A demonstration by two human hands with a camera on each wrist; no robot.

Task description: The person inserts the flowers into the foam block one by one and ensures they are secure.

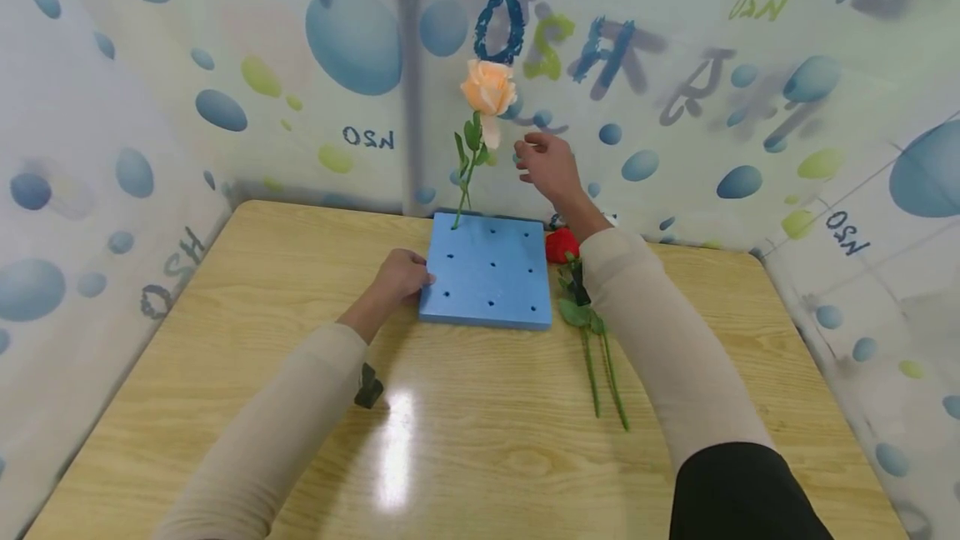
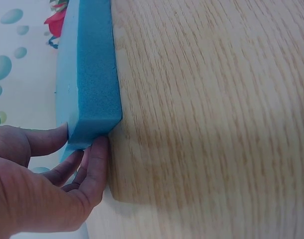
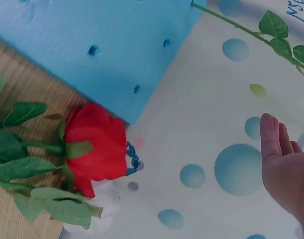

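A blue foam board with rows of small holes lies flat on the table. My left hand grips its left edge; in the left wrist view the thumb presses the top edge and the fingers curl against the side. A peach rose stands upright in the far-left hole, its stem leaning slightly right. My right hand hovers to the right of this rose, fingers loosely bent and holding nothing. To the right of the board lie a red rose and a white rose.
The stems of the lying roses point toward the near side of the wooden table. A patterned curtain hangs right behind the table's far edge, with similar sheets at both sides.
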